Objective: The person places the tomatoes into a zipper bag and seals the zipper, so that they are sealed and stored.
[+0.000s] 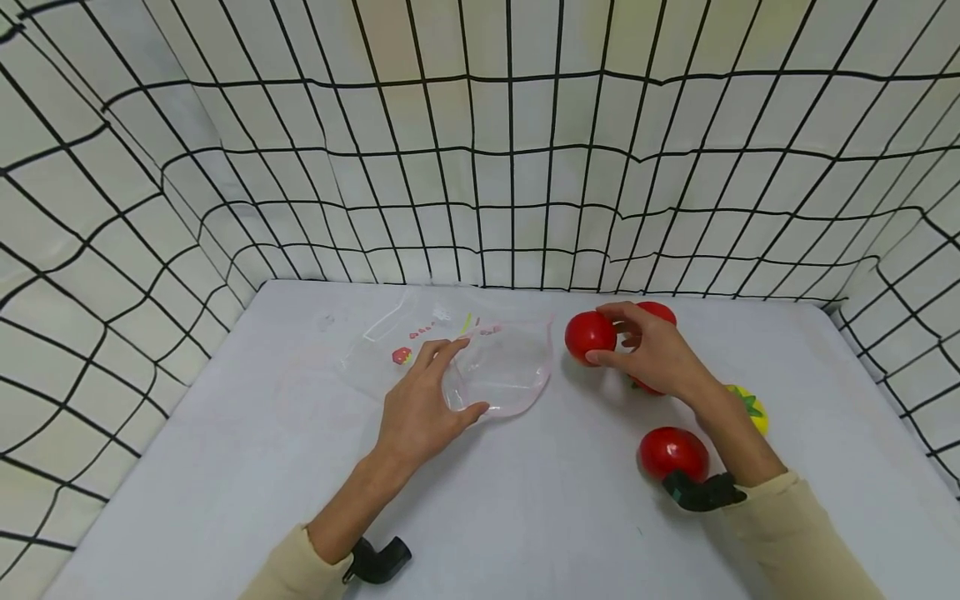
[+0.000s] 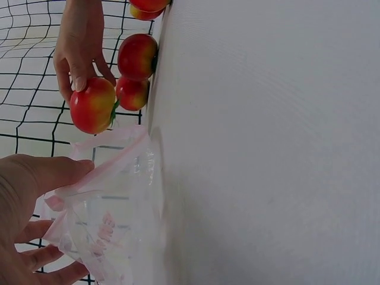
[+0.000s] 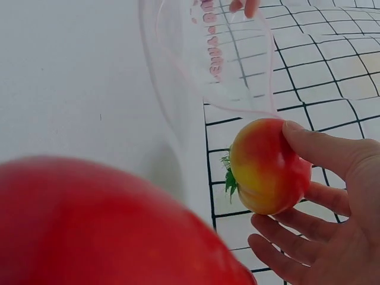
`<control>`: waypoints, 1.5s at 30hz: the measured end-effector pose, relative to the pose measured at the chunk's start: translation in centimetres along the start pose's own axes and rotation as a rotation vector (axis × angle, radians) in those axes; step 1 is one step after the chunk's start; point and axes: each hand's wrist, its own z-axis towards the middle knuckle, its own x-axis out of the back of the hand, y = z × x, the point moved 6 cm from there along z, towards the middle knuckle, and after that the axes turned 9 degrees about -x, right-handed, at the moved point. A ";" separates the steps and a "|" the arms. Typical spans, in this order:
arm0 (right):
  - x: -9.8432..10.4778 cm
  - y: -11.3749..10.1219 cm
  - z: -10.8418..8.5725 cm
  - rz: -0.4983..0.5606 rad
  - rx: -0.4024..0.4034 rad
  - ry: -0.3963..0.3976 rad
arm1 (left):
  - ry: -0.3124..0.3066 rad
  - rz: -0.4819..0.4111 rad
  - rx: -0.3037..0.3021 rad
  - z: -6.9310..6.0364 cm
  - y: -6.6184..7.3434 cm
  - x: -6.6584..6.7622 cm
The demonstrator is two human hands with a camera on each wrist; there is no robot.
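Observation:
A red toy tomato [image 1: 588, 337], with a yellow patch and green leafy top in the right wrist view, is held between the thumb and fingers of my right hand [image 1: 652, 354]. It hangs just right of the mouth of a clear plastic bag [image 1: 517, 375] with a pink rim and red printing. My left hand [image 1: 420, 412] holds that mouth apart, thumb and fingers spread at the rim. In the left wrist view the thumb lies on the pink edge of the bag [image 2: 136, 196]. Part of the bag is hidden behind the left hand.
More red tomatoes lie at the right: one at the back [image 1: 657, 312], one partly under my right hand [image 1: 647, 387], one nearer [image 1: 671, 452]. A yellow one with green leaves [image 1: 753, 410] lies beside the right forearm. Black wire mesh [image 1: 510, 150] surrounds the white table [image 1: 525, 517].

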 end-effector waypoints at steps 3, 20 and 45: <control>0.1 -0.3 -0.2 0.014 0.016 -0.004 | -0.002 -0.005 0.003 0.0 0.0 0.0; -0.5 -1.8 -1.0 0.037 0.018 0.012 | -0.008 0.005 0.014 -0.1 0.3 -0.1; -3.1 -3.3 -1.8 0.094 0.016 -0.047 | -0.024 0.032 0.073 -0.1 1.5 -0.2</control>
